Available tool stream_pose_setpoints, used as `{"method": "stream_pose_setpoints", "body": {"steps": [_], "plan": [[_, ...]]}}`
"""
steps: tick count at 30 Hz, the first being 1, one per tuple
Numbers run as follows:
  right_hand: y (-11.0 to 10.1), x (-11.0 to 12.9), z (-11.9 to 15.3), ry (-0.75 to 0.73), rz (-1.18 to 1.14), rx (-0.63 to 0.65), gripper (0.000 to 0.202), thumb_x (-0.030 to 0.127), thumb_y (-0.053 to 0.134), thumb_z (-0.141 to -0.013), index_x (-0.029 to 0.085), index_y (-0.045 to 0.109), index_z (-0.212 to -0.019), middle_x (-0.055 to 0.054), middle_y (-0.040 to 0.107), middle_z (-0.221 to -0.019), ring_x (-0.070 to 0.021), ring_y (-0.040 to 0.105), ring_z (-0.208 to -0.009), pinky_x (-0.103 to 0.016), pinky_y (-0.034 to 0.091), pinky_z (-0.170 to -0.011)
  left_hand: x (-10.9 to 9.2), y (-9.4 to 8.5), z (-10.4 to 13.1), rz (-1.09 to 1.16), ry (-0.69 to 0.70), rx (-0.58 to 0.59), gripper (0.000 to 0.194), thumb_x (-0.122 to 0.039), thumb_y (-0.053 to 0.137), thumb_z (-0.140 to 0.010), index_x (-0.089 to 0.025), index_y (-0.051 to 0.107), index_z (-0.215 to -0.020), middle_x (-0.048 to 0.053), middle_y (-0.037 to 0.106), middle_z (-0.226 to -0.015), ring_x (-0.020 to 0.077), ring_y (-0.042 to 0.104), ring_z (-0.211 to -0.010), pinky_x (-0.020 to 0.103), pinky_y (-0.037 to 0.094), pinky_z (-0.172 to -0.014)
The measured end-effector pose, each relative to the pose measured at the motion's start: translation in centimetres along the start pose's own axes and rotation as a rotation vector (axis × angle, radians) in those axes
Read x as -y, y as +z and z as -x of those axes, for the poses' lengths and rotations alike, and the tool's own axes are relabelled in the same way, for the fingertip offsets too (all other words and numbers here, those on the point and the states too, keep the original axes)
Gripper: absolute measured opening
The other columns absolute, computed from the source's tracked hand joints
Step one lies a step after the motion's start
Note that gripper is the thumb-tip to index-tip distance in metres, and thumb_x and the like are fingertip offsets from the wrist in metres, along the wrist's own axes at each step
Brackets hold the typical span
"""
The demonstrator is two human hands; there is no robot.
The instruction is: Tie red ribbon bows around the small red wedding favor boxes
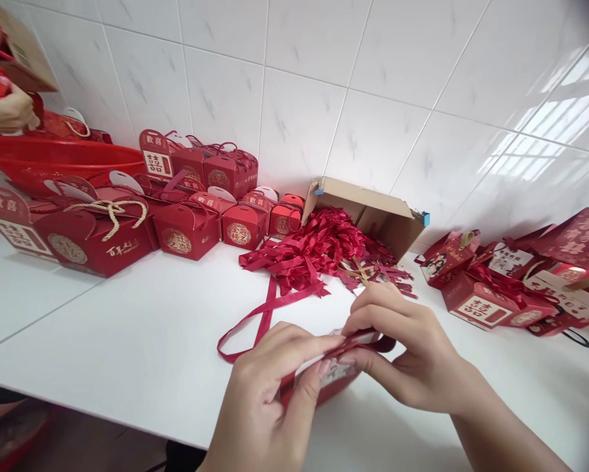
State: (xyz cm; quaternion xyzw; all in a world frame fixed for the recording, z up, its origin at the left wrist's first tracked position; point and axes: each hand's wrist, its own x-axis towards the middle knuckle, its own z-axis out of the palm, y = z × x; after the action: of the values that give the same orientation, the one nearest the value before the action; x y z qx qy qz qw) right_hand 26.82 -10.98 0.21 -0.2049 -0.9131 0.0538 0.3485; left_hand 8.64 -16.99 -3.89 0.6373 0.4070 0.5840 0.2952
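A small red box (323, 392) with a pale printed patch stands on the white table, mostly covered by my hands. My left hand (279, 380) pinches its top edge from the left, thumb on the near side. On the right, my right hand (402, 347) grips the top of the same box, with dark red ribbon between thumb and fingers. A loop of red ribbon (235, 334) lies on the table just left of the box. Behind my hands, a pile of red ribbons (318, 246) spills from an open cardboard box (367, 200).
Red gift boxes (189, 231) with cord handles stand in rows at the left. More red boxes (491, 298) sit at the right. A red basin (63, 157) is at the far left, beside another person's hand (16, 108). A tiled wall (304, 98) runs behind the table.
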Motion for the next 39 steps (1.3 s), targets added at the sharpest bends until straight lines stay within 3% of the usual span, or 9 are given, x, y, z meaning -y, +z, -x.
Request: {"method": "stream_pose_setpoints", "body": {"steps": [5, 8, 12, 15, 20, 27, 30, 33, 39], "plan": [[0.6, -0.1, -0.1, -0.295, 0.114, -0.233, 0.006, 0.017, 0.057, -0.086, 0.013, 0.062, -0.085, -0.005, 0.059, -0.074, -0.0166, 0.052, -0.068, -0.036, 0.041, -0.063, 0.9, 0.0, -0.1, -0.040, 0.325, -0.013, 0.044, 0.002, 0.056, -0.076, -0.029, 0.073, -0.103, 0.004, 0.072, -0.089, 0.0196, 0.063, -0.089, 0.028, 0.052, -0.078], [1.3, -0.4, 0.1, -0.416, 0.149, -0.285, 0.007, 0.009, 0.054, -0.084, 0.010, 0.061, -0.084, -0.005, 0.056, -0.074, -0.0163, 0.052, -0.068, -0.037, 0.041, -0.062, 1.2, -0.3, -0.2, -0.001, 0.355, 0.043, 0.044, 0.004, 0.057, -0.074, -0.027, 0.072, -0.102, 0.004, 0.072, -0.088, 0.0196, 0.063, -0.088, 0.030, 0.052, -0.078], [2.2, -0.5, 0.3, -0.452, 0.109, -0.290, 0.010, 0.001, 0.053, -0.080, 0.008, 0.060, -0.083, -0.004, 0.053, -0.073, -0.0150, 0.050, -0.067, -0.034, 0.041, -0.058, 1.4, -0.8, -0.2, 0.088, 0.331, 0.091, 0.042, 0.001, 0.057, -0.075, -0.024, 0.068, -0.107, 0.005, 0.070, -0.090, 0.0197, 0.063, -0.086, 0.031, 0.054, -0.075], [2.4, -0.5, 0.2, -0.453, 0.108, -0.273, 0.012, -0.001, 0.053, -0.078, 0.009, 0.059, -0.083, -0.004, 0.053, -0.074, -0.0148, 0.050, -0.067, -0.034, 0.040, -0.057, 1.7, -0.9, -0.2, 0.097, 0.251, 0.112, 0.046, -0.002, 0.056, -0.079, -0.024, 0.062, -0.119, 0.006, 0.067, -0.101, 0.0203, 0.061, -0.096, 0.030, 0.055, -0.078], [2.5, -0.7, 0.3, -0.430, 0.098, -0.217, 0.013, 0.001, 0.052, -0.079, 0.010, 0.059, -0.085, -0.004, 0.053, -0.072, -0.0156, 0.049, -0.067, -0.034, 0.038, -0.058, 2.0, -0.9, -0.2, 0.086, 0.171, 0.129, 0.038, -0.005, 0.056, -0.081, -0.027, 0.065, -0.110, 0.004, 0.065, -0.105, 0.0194, 0.061, -0.102, 0.029, 0.055, -0.085], [2.9, -1.3, 0.4, -0.319, -0.019, -0.178, 0.012, 0.008, 0.054, -0.083, 0.013, 0.057, -0.093, -0.004, 0.052, -0.076, -0.0150, 0.045, -0.065, -0.033, 0.038, -0.059, 2.2, -0.5, -0.3, 0.093, 0.130, 0.065, 0.028, -0.007, 0.058, -0.081, -0.026, 0.066, -0.100, 0.002, 0.066, -0.095, 0.0160, 0.064, -0.089, 0.021, 0.055, -0.068], [2.9, -1.2, 0.2, -0.265, -0.076, -0.190, 0.011, 0.009, 0.058, -0.081, 0.014, 0.056, -0.091, -0.003, 0.050, -0.075, -0.0144, 0.044, -0.066, -0.031, 0.039, -0.059, 2.3, -0.3, -0.4, 0.115, 0.153, 0.015, 0.023, -0.006, 0.059, -0.080, -0.024, 0.067, -0.092, 0.002, 0.066, -0.089, 0.0149, 0.064, -0.086, 0.022, 0.055, -0.070], [2.7, -1.0, 0.1, -0.182, -0.161, -0.183, 0.014, 0.010, 0.064, -0.080, 0.014, 0.057, -0.091, -0.003, 0.051, -0.077, -0.0138, 0.047, -0.067, -0.028, 0.041, -0.057, 2.6, -0.3, -0.5, 0.127, 0.166, 0.001, 0.022, -0.006, 0.058, -0.081, -0.023, 0.067, -0.092, 0.002, 0.065, -0.089, 0.0150, 0.064, -0.086, 0.023, 0.055, -0.071], [2.6, -1.0, 0.0, -0.085, -0.257, -0.131, 0.019, 0.018, 0.067, -0.081, 0.015, 0.064, -0.100, -0.005, 0.055, -0.084, -0.0138, 0.053, -0.071, -0.025, 0.046, -0.058, 2.7, -0.3, -0.4, 0.059, 0.159, -0.024, 0.020, -0.008, 0.058, -0.081, -0.024, 0.068, -0.090, 0.002, 0.062, -0.087, 0.0141, 0.063, -0.080, 0.018, 0.051, -0.057]]}}
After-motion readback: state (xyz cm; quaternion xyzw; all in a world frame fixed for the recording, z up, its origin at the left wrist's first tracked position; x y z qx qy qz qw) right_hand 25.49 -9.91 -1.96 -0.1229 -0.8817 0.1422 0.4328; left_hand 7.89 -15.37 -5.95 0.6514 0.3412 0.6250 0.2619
